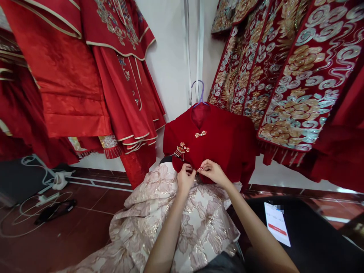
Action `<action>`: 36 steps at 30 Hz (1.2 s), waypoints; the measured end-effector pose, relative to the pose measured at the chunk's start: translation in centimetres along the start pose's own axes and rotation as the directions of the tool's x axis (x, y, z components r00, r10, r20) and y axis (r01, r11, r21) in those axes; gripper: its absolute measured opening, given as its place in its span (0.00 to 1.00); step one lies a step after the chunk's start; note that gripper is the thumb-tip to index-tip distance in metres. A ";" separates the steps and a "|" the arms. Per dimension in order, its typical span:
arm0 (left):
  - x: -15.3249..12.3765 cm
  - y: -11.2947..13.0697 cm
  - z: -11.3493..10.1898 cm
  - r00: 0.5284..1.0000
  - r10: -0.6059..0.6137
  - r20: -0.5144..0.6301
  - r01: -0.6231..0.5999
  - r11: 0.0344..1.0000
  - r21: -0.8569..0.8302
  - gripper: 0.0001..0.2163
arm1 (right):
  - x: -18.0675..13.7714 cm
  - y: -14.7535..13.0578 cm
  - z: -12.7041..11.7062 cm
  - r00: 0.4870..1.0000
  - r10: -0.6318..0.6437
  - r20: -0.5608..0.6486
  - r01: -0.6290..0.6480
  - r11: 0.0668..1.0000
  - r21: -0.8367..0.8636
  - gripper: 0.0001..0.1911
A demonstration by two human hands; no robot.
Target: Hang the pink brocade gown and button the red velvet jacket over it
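A short red velvet jacket [224, 144] hangs on a purple hanger [199, 91] in front of me. It has a pearl clasp [200, 134] at the collar and a tasselled ornament [181, 150] lower left. My left hand [185, 177] and my right hand [212, 171] meet at the jacket's front edge. Both pinch the fabric or a small fastener there, fingers closed. Below the jacket lies a pale pink brocade skirt [159, 223], under my forearms.
Red embroidered robes [85, 76] hang on the left wall, and gold and silver patterned ones [284, 76] on the right. White cables [42, 189] and a black object [55, 211] lie on the red floor. A phone [276, 223] rests on a dark surface at right.
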State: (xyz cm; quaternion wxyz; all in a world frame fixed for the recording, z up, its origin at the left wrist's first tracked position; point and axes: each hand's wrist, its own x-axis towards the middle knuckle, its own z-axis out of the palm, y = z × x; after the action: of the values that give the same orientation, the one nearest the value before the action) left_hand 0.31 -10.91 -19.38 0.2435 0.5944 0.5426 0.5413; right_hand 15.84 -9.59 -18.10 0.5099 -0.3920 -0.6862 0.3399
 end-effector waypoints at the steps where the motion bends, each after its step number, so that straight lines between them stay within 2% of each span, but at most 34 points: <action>1: 0.1 -0.1 -0.1 1.000 -0.006 0.004 0.006 0.999 0.041 0.09 | 0.0 -0.3 -0.1 1.000 0.007 0.006 -0.007 1.000 0.004 0.15; 6: 0.5 -1.1 -0.3 1.000 0.007 -0.008 -0.006 0.995 0.104 0.06 | -0.3 -3.0 -0.4 0.993 0.073 0.096 -0.081 0.993 0.090 0.17; 9: 0.5 -1.4 -0.3 0.999 0.027 -0.018 -0.025 0.994 0.102 0.06 | -0.5 -3.8 0.5 0.995 0.015 0.094 -0.022 0.998 0.065 0.16; 14: 0.4 -1.4 -0.5 1.000 0.024 -0.005 -0.024 0.999 0.040 0.06 | -0.7 -2.1 2.8 0.998 -0.058 -0.003 0.058 0.997 -0.050 0.12; 18: 0.5 -1.6 -0.4 0.999 0.040 -0.024 -0.041 0.998 -0.040 0.05 | -0.7 -1.1 3.4 0.991 -0.088 -0.098 0.071 0.983 -0.170 0.12; 26: 0.4 -2.0 -0.3 0.990 0.138 0.003 -0.136 0.984 -0.113 0.07 | -0.9 -0.6 3.5 0.988 -0.149 -0.041 0.127 0.935 -0.332 0.15; 31: 0.4 -2.2 -0.3 0.993 0.114 0.036 -0.105 0.976 -0.191 0.13 | -1.0 -0.4 4.0 0.988 -0.152 -0.041 0.127 0.923 -0.362 0.15; 36: 0.7 -2.6 0.0 0.992 0.103 0.080 -0.078 0.959 -0.272 0.12 | -1.0 0.0 4.1 0.987 -0.154 -0.047 0.120 0.899 -0.421 0.15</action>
State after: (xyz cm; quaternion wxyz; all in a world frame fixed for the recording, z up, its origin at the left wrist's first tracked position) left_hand -0.82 -9.56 -21.41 0.3218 0.6046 0.4248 0.5920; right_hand 12.01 -10.77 -19.55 0.4640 -0.4555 -0.7479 0.1334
